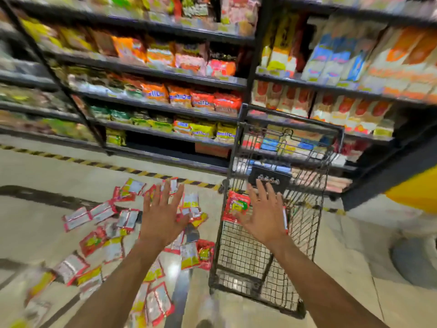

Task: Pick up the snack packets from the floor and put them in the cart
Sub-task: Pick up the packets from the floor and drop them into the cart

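Several red, yellow and white snack packets [104, 235] lie scattered over the floor at the left and centre. A black wire cart [272, 263] stands to their right. One red packet [236, 205] shows at the cart's upper left side, just left of my right hand; whether it rests inside or is in the air I cannot tell. My left hand [162, 216] is stretched out with spread fingers above the packets, holding nothing. My right hand [266, 214] is spread open over the cart, also holding nothing.
Dark shelves [165, 74] packed with bagged goods run behind the cart and the packets. A yellow-black striped line [94, 163] marks the floor before the shelves. A yellow-sided unit [416, 188] stands at the right. The picture is blurred.
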A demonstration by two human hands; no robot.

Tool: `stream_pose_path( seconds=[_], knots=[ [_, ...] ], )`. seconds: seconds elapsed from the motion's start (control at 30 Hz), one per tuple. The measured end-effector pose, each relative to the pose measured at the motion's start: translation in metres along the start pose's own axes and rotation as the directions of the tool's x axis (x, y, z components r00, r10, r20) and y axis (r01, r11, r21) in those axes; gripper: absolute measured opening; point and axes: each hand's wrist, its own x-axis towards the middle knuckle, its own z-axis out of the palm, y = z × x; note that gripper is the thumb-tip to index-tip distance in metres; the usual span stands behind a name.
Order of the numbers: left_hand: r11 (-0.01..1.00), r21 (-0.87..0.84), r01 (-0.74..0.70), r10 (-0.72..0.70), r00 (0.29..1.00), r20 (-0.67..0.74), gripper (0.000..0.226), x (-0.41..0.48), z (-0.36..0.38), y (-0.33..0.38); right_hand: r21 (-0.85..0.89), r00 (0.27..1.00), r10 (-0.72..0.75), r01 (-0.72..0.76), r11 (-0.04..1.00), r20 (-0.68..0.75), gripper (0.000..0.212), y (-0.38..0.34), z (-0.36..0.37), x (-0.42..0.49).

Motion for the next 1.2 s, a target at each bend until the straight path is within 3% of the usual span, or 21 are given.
stream_pose_path(
  seconds=[0.2, 0.37, 0.57, 0.7, 0.83, 1.0, 1.2],
  knots=[
    [0.98, 0.039, 0.196, -0.193, 0.978, -0.073, 0.086, -0.136, -0.023, -0.062, 0.009, 0.985, -0.17, 0.17, 0.985, -0.001, 0.099, -0.076, 0.016, -0.068],
    [0.941, 0.058, 0.335, -0.332, 0.942, -0.045, 0.088, -0.25, -0.034, -0.111, 0.06, 0.956, -0.293, 0.294, 0.954, -0.023, 0.108, -0.147, 0.029, -0.129],
    [0.867, 0.065, 0.495, -0.495, 0.869, -0.018, 0.09, -0.347, -0.021, -0.188, 0.036, 0.908, -0.415, 0.413, 0.91, 0.056, 0.097, -0.23, 0.053, -0.172],
    [0.849, 0.04, 0.527, -0.526, 0.85, -0.019, 0.088, -0.383, 0.0, -0.243, 0.028, 0.895, -0.439, 0.438, 0.899, 0.081, 0.102, -0.285, 0.083, -0.185],
    [0.844, 0.024, 0.536, -0.536, 0.841, 0.069, 0.09, -0.395, 0.028, -0.298, 0.011, 0.9, -0.415, 0.418, 0.909, 0.134, 0.1, -0.333, 0.12, -0.189],
    [0.886, -0.002, 0.463, -0.456, 0.874, 0.165, 0.088, -0.377, 0.066, -0.357, 0.008, 0.915, -0.331, 0.338, 0.941, 0.229, 0.103, -0.376, 0.173, -0.182],
    [0.932, -0.016, 0.363, -0.345, 0.897, 0.277, 0.085, -0.331, 0.138, -0.391, 0.003, 0.943, -0.238, 0.244, 0.97, 0.233, 0.099, -0.384, 0.253, -0.164]
  ],
)
